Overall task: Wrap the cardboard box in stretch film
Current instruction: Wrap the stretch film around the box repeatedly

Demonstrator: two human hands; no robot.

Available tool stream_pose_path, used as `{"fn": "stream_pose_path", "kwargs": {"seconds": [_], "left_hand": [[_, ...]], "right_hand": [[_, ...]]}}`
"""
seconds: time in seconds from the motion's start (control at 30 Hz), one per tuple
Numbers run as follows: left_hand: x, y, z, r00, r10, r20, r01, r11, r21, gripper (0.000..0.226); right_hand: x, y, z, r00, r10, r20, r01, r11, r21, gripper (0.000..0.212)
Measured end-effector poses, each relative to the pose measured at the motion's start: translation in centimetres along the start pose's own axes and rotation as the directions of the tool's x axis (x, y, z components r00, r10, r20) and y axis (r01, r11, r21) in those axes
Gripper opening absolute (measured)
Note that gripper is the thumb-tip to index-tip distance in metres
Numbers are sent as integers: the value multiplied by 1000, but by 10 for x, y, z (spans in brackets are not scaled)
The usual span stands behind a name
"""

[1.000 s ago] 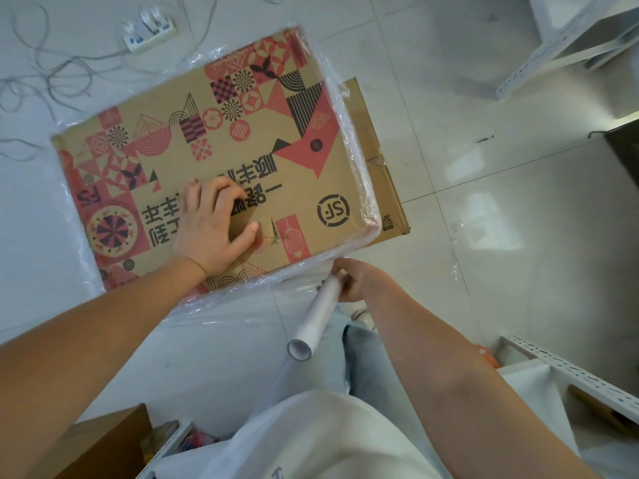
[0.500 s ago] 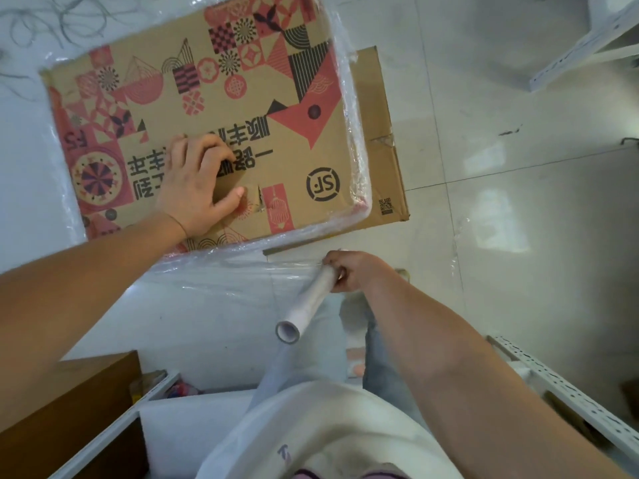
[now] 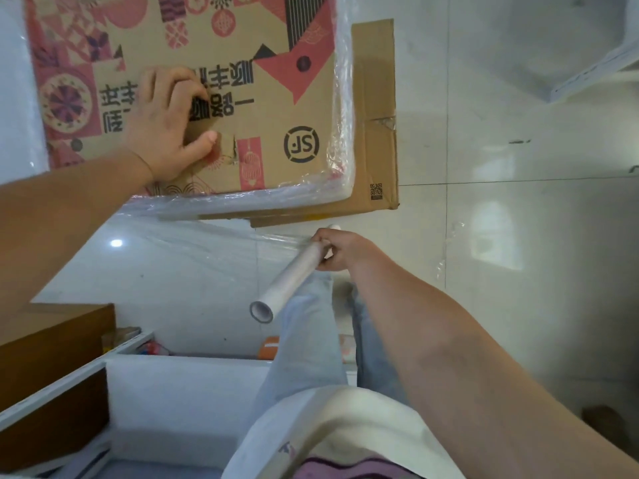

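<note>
box (image 3: 193,81) lies partly filmed; left hand (image 3: 166,129) flat on its top, holding nothing. right hand (image 3: 337,250), just below box, clamps roll (image 3: 290,281); film (image 3: 214,250) runs to box.

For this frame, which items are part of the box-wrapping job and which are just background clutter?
In use: printed cardboard box, pressed flat by the left hand; stretch film roll, gripped by the right hand; film sheet stretched between them.

Lying about: plain cardboard underneath, brown wooden furniture, white shelf frame.

single head view, steeply downward, close over floor (image 3: 518,236)
</note>
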State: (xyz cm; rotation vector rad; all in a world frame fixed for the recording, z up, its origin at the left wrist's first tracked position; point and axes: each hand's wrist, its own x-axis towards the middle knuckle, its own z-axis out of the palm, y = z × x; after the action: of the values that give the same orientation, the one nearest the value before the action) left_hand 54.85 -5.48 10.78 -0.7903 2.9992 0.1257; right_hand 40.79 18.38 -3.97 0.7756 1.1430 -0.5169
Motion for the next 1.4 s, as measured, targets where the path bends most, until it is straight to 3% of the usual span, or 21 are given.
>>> {"fn": "stream_pose_path", "kwargs": {"seconds": [0.13, 0.37, 0.5, 0.57, 0.87, 0.97, 1.17, 1.4], "left_hand": [[2, 1, -1, 1000, -15, 14, 14, 999, 37, 56], [2, 0, -2, 1000, -13, 2, 13, 999, 39, 59], [2, 1, -2, 1000, 3, -18, -3, 1000, 17, 56], [3, 0, -2, 1000, 6, -18, -6, 1000, 13, 56], [3, 0, 0, 1000, 5, -13, -5, 1000, -11, 53], [3, -1, -1, 1000, 3, -9, -3, 1000, -17, 54], [2, -3, 1, 1000, -13, 1, 13, 1000, -16, 56], [1, -5, 3, 1000, -14, -18, 14, 1000, -13, 55]], "right_hand": [[-6, -8, 4, 999, -49, 5, 48, 992, 119, 25], [-15, -7, -7, 1000, 6, 26, -5, 999, -45, 38], [-18, -15, -21, 995, -11, 100, 9, 1000, 20, 12], [-22, -18, -21, 991, -68, 115, 57, 994, 98, 11], [-33, -19, 8, 956, -248, -158, 278, 937, 212, 35], [-36, -21, 6, 968, -203, -149, 233, 946, 226, 42], [-39, -31, -2, 978, -130, -160, 149, 983, 110, 37], [-44, -32, -8, 983, -142, -120, 117, 974, -193, 35]]}}
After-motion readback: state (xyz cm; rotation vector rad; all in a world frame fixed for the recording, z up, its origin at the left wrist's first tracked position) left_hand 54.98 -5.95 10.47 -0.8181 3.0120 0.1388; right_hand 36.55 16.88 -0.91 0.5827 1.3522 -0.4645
